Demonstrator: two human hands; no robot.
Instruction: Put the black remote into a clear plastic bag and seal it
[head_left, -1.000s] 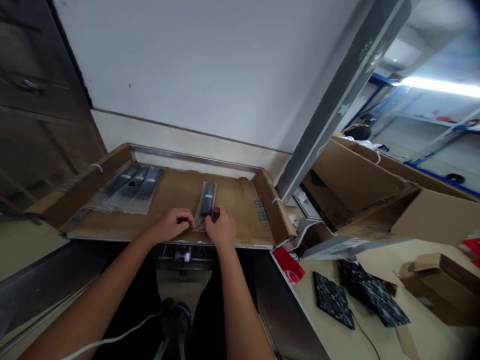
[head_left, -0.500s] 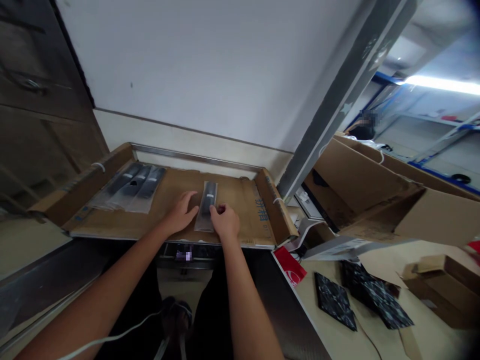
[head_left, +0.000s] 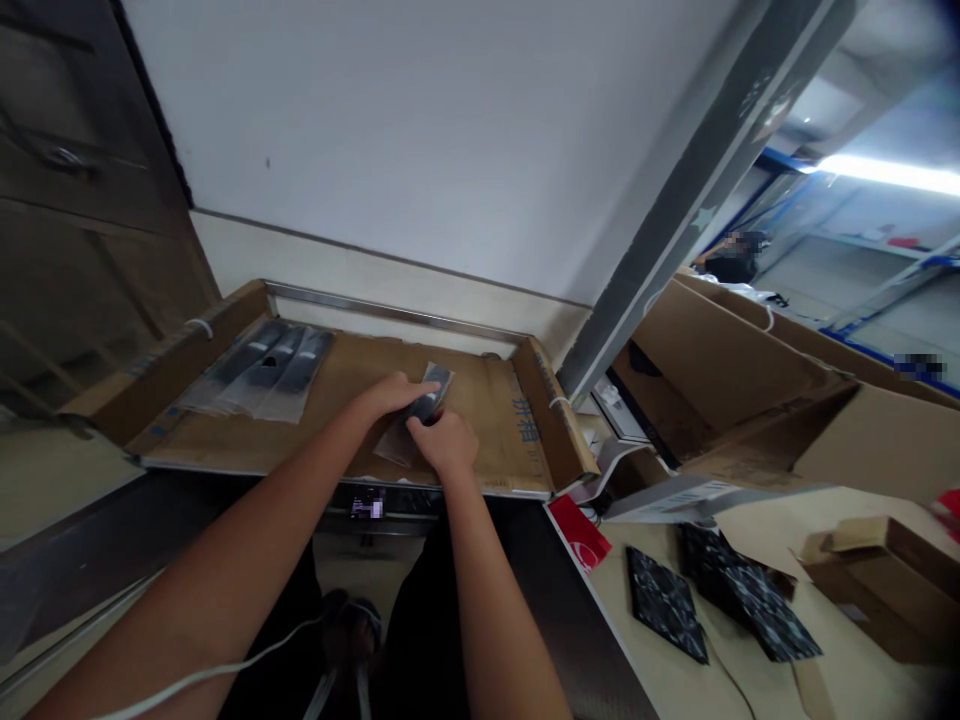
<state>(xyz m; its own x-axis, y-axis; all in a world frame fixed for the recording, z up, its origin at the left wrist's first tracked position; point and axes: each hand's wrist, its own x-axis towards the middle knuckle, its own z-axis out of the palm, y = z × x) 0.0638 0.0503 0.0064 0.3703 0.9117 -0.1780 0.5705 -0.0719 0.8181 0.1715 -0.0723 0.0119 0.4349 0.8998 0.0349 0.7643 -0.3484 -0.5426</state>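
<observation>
A clear plastic bag with a long dark item and a white band inside (head_left: 429,400) lies aslant, its loose end toward me, on a cardboard-lined table (head_left: 360,360). Across the upper part of this bag, my left hand (head_left: 394,393) has its fingers closed on it. My right hand (head_left: 448,440) grips the same bag lower down, thumb on top; the other fingers are partly hidden. To the left, several similar bagged dark items (head_left: 304,365) lie side by side, overlapping.
Cardboard side walls (head_left: 551,410) with white ties edge the table. A large open carton (head_left: 750,370) stands at the right, beside a grey post (head_left: 675,190). Dark patterned flat pieces (head_left: 667,600) and a small carton (head_left: 892,580) are on the floor. A white cable (head_left: 180,685) crosses my left arm.
My left hand has moved right and onto the bag, where before it was apart from it. The bag has tilted, its top swinging right, with my right hand still on it.
</observation>
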